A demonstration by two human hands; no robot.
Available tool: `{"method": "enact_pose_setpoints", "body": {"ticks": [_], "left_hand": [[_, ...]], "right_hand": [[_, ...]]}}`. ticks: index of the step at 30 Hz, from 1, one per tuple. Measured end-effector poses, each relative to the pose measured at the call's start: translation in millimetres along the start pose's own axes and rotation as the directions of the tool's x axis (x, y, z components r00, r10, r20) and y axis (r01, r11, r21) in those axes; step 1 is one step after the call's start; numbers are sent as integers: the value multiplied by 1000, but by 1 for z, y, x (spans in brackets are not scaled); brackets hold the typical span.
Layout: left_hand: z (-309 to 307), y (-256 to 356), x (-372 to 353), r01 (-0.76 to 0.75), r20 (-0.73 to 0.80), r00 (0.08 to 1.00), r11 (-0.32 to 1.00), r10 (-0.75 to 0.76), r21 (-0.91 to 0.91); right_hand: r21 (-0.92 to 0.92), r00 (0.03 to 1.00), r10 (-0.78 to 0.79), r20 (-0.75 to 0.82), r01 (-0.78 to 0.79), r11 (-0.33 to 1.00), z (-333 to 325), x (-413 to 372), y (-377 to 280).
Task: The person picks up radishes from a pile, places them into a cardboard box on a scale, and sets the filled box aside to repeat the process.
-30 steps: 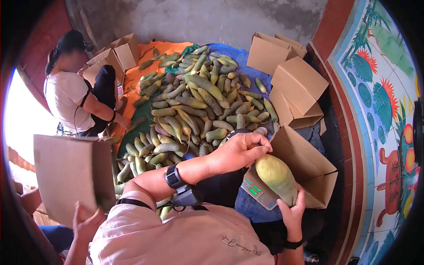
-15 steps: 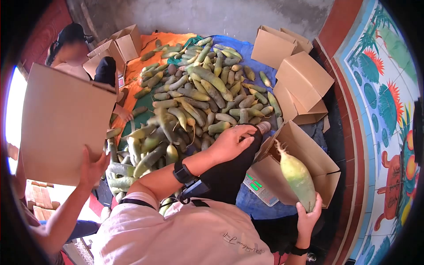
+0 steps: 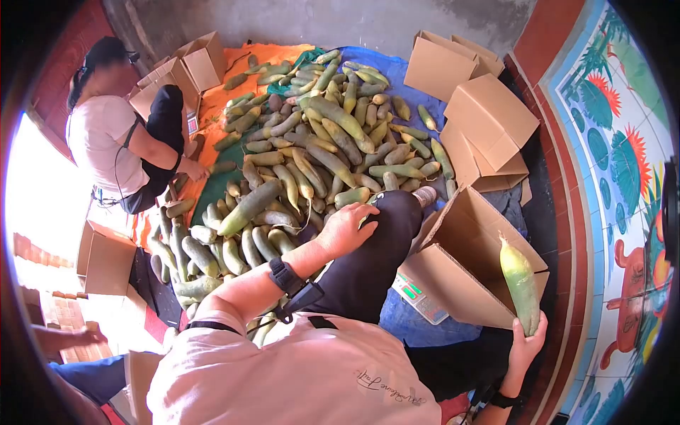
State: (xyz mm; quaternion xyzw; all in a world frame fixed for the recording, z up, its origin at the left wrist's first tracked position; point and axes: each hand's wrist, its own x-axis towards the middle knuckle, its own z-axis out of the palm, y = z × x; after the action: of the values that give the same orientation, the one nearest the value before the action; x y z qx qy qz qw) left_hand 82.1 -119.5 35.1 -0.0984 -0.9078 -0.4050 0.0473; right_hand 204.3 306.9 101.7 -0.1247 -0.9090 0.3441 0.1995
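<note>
The right hand is closed on the thick lower end of a green radish, which stands nearly upright, root tip uppermost and leaning slightly left. The radish is at the right-hand edge of an open carton, overlapping its opening in view; whether it touches the cardboard cannot be determined. A dark wristband is worn on that wrist.

The left hand is released, palm down, fingers loosely bent, resting on the knee of the black trousers. A black wristwatch is on the left wrist.

A digital scale with green-lit display lies near the close edge of a blue sheet. The open carton hides part of it; contact between the two cannot be confirmed.

A pile of radishes spreads over the blue sheet, a green sheet and the right edge of an orange sheet. Two further cartons, a tilted carton and a far carton, stand along the right edge of the blue sheet, the latter near its far corner.

At the left edge of the orange sheet sits a co-worker, one hand close to a radish there. Another person's hand shows at lower left, below a side carton. A tiled mural lines the right side.
</note>
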Motion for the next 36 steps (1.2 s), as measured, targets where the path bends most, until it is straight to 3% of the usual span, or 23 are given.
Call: {"method": "enact_pose_setpoints", "body": {"ticks": [1,3,6,9,11,17,26,34,36], "left_hand": [[3,-1,-1,3,1,1000,1000,-3,-2],[6,0,-1,-135,-75,988,990,137,36],[2,13,2,-217,-70,970,960,232,175],[0,30,7,-314,-88,938,931,334,187],[2,42,11,-341,-62,933,927,353,156],[33,60,20,-595,136,803,795,580,121],[60,59,28,-604,295,786,777,543,179],[61,55,28,-627,278,770,764,575,156],[60,54,28,-624,275,772,767,573,151]], "right_hand": [[-2,1000,0,2,0,1000,0,2,3],[-95,1000,20,2,-20,995,-1,6,6],[-163,999,8,33,-2,987,1,11,11],[-259,997,-24,75,43,965,4,19,14],[-280,993,-22,117,54,959,7,27,14],[-396,963,4,269,107,912,19,56,-2],[-463,931,80,357,102,881,26,80,-2],[-462,850,144,506,127,878,50,120,-9],[-537,796,180,577,205,818,61,132,-7]]}}
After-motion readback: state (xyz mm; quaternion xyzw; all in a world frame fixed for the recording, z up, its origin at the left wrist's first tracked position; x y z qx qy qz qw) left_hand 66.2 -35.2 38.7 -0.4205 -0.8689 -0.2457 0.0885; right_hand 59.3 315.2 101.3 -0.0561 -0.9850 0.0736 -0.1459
